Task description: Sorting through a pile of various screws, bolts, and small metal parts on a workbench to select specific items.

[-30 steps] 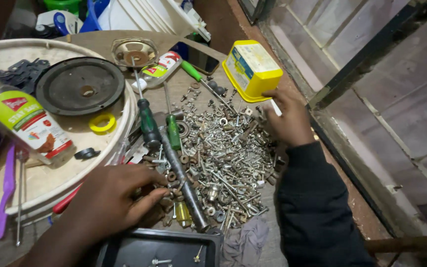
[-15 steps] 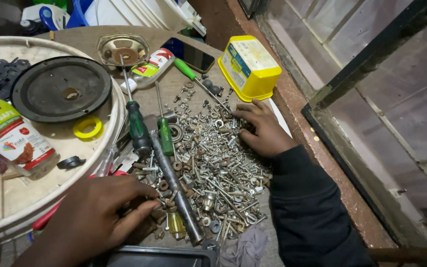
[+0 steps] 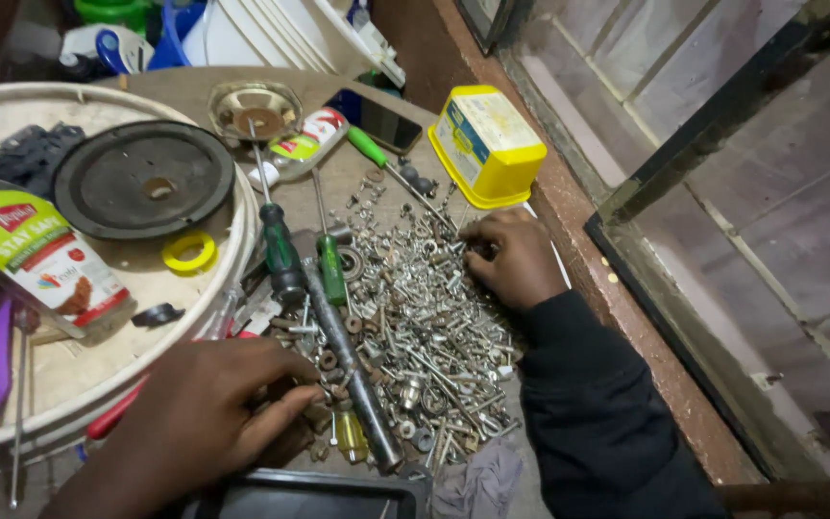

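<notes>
Both hands, left [image 3: 208,418] and right [image 3: 511,255], pinch into the screw pile [image 3: 415,317]; a careless sweep risks scattering screws off the tabletop.

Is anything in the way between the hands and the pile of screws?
No. Both hands are already in the pile of screws: the right hand at its far edge, the left hand at its near edge.

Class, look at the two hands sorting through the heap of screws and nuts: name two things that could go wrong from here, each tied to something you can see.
1. The right hand presses into the loose pile of screws and nuts; a sharp tip could likely prick a finger.
2. The left hand works beside the grey metal rod and green-handled screwdrivers; a nudge might roll them and scatter small parts off the bench edge.
</notes>
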